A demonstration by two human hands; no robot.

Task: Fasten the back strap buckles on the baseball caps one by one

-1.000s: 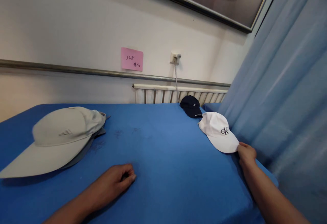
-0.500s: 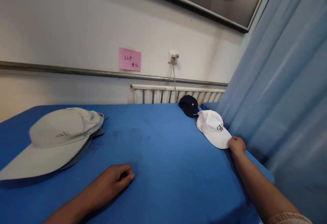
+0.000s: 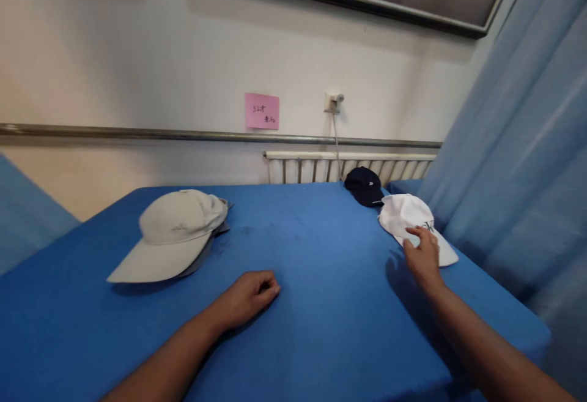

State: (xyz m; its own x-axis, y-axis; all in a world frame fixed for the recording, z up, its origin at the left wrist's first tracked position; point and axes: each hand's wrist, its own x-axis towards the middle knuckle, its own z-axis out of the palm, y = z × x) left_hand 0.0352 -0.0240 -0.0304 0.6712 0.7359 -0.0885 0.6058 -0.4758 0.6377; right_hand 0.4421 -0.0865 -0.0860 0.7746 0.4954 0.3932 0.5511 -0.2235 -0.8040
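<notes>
A white cap [image 3: 403,211] with dark lettering lies at the right of the blue-covered table [image 3: 321,304]. My right hand [image 3: 422,256] hovers in front of it, thumb and fingers apart, with nothing in it; part of the lettering is hidden behind the fingers. Just behind the white cap is a dark navy cap [image 3: 363,185]. My left hand [image 3: 254,295] rests on the blue cover with its fingers curled in and nothing visible in them. To its left sits a light grey cap [image 3: 177,221], on top of a darker grey cap [image 3: 202,261] that is mostly hidden.
Behind the table, a white radiator [image 3: 307,166] and a metal rail [image 3: 183,136] run along the wall. A pink note [image 3: 262,111] and a plugged socket [image 3: 332,102] with a cord are above. A blue curtain [image 3: 518,145] hangs at the right.
My right hand has let go of the white cap's brim and moved left, opening its fingers. The view has turned left, so everything appears shifted right. My left hand stays curled on the table.
</notes>
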